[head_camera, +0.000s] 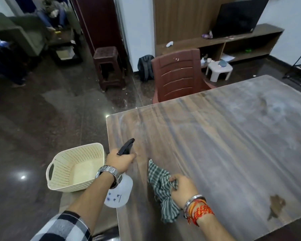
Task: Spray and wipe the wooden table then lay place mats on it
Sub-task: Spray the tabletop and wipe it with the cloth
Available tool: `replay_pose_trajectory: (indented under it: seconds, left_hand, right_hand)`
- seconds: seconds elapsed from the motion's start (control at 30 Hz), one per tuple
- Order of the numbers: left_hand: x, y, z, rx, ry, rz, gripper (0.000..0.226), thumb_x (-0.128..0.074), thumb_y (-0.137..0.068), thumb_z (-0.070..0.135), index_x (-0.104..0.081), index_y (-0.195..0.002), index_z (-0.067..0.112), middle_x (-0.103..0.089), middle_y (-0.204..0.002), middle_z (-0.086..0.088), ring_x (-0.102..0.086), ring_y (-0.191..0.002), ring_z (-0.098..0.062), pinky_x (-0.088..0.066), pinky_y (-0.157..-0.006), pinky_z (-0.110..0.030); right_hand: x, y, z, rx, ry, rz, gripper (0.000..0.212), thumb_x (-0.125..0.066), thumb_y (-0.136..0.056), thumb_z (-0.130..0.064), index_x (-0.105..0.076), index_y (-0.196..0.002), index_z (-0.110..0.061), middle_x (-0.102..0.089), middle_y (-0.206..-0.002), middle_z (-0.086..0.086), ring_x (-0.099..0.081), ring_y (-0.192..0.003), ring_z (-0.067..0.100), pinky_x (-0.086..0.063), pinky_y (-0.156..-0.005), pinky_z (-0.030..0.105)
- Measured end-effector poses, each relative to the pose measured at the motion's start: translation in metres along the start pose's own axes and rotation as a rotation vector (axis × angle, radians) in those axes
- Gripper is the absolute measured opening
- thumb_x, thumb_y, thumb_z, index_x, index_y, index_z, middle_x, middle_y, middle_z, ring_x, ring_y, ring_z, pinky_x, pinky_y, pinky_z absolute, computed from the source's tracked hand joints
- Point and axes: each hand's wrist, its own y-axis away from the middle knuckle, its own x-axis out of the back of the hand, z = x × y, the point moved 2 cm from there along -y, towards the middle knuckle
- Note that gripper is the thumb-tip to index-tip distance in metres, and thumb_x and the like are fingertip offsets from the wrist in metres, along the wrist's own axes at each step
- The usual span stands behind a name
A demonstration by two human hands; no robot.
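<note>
Seemingly tilted, spray bottle [119, 192] points nozzle-first across table [215, 136].

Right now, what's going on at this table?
A person stands at the near corner of the wooden table. Their left hand grips a white spray bottle by its black trigger head, with the nozzle aimed over the tabletop. Their right hand holds a bunched green checked cloth. The surface looks smeared, with a brown stain near the right edge. No place mats are laid yet. A cream basket sits beside the table.
</note>
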Motion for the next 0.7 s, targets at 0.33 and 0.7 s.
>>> replay_pose_trajectory:
  seconds: [0.33, 0.7]
  left_hand:
    - [-0.003, 0.019, 0.014, -0.062, 0.146, 0.119, 0.041, -0.074, -0.084, 0.032, -0.055, -0.057, 0.008, -0.049, -0.05, -0.008, -0.049, -0.052, -0.025, -0.042, -0.053, -0.032]
    - [-0.005, 0.037, 0.006, -0.105, 0.101, -0.01, 0.037, -0.072, -0.089, 0.025, -0.055, -0.062, 0.007, -0.049, -0.055, -0.009, -0.041, -0.044, -0.018, -0.031, -0.034, -0.015]
  right_hand:
    - [-0.015, 0.007, -0.029, 0.082, 0.004, -0.094, 0.03, -0.055, -0.083, -0.007, -0.064, -0.108, -0.02, -0.064, -0.103, 0.004, -0.062, -0.091, 0.02, -0.045, -0.079, 0.021]
    - [-0.017, 0.024, -0.047, 0.037, 0.013, -0.06, 0.031, -0.058, -0.082, -0.007, -0.064, -0.111, -0.02, -0.065, -0.114, 0.006, -0.062, -0.102, 0.023, -0.047, -0.089, 0.024]
